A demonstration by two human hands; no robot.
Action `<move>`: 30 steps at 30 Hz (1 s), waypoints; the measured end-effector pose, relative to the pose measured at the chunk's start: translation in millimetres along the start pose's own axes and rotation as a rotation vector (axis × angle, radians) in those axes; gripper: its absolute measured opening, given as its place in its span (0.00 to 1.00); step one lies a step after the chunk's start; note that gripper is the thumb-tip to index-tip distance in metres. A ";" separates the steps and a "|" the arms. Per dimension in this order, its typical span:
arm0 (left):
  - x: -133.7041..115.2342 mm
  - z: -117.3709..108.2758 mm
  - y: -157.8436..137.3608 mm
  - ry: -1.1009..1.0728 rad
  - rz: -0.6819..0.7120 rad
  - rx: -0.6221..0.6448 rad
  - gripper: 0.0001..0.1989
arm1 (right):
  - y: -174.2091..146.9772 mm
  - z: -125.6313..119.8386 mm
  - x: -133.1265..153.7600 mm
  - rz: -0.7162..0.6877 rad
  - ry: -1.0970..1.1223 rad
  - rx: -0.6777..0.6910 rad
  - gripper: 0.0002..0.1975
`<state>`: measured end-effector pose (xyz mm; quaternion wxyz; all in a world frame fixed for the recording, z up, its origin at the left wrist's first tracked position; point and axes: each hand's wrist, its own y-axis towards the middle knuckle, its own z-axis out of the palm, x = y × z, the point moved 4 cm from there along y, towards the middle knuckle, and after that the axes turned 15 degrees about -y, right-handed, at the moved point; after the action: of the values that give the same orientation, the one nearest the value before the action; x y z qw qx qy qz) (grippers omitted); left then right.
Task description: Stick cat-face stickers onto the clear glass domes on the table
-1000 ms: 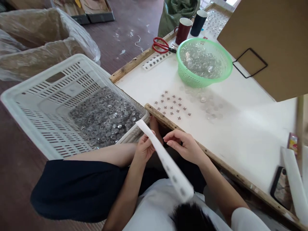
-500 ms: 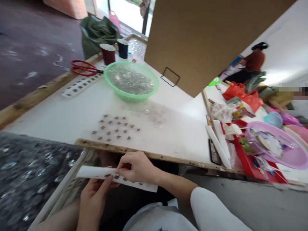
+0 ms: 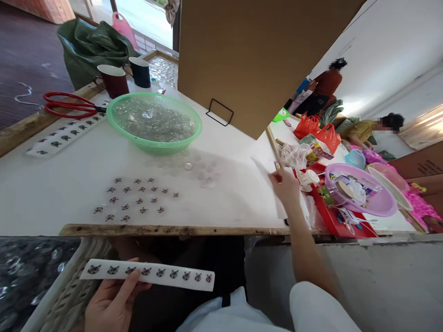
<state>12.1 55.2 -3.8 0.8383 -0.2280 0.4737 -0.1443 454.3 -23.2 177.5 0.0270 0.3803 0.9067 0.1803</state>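
Observation:
Low in front of me, my left hand pinches a white sticker strip printed with a row of small animal faces. The strip lies almost level, its printed side up. Out to the right, my right hand is over the table with its fingers closed on a thin whitish strip, pale against the tabletop. White paper lies under that hand. Several clear pieces with animal-face prints are spread on the white table. Beyond them a clear round piece sits among similar plain ones.
A green basin of clear pieces stands behind, with red-handled scissors and two mugs nearby. A cardboard sheet rises at the back. Right are a red tray and purple basin. Two people are farther off.
My right hand has left the sticker strip and moved right across the table with a thin strip. The held strip now shows its whole row of faces. The view has swung right.

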 end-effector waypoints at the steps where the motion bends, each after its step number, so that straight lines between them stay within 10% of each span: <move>1: 0.0 0.7 0.9 0.006 -0.005 -0.002 0.20 | 6.8 -2.8 -28.4 0.064 -0.167 -0.018 0.09; 7: 4.1 10.1 1.2 0.019 -0.034 0.056 0.20 | 16.0 27.0 -133.8 0.315 -0.609 0.193 0.14; 13: 2.4 9.3 -1.7 0.053 -0.009 0.033 0.18 | 9.4 75.5 -156.4 0.332 -0.594 0.364 0.15; 20: 7.4 9.7 2.3 0.009 -0.058 0.025 0.22 | 9.6 77.2 -166.6 0.314 -0.563 0.400 0.15; 25: 6.1 12.6 -3.0 -0.102 -0.038 -0.005 0.23 | 9.0 67.2 -112.9 0.116 -0.374 0.249 0.13; 30: -16.7 11.0 -12.3 -0.224 0.123 -0.024 0.21 | -39.2 51.5 38.6 -0.352 0.346 0.298 0.12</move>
<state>12.8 55.0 19.6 0.8906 -0.2230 0.3918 -0.0606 409.8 -5.6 119.2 -0.1534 0.1803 0.9664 0.1001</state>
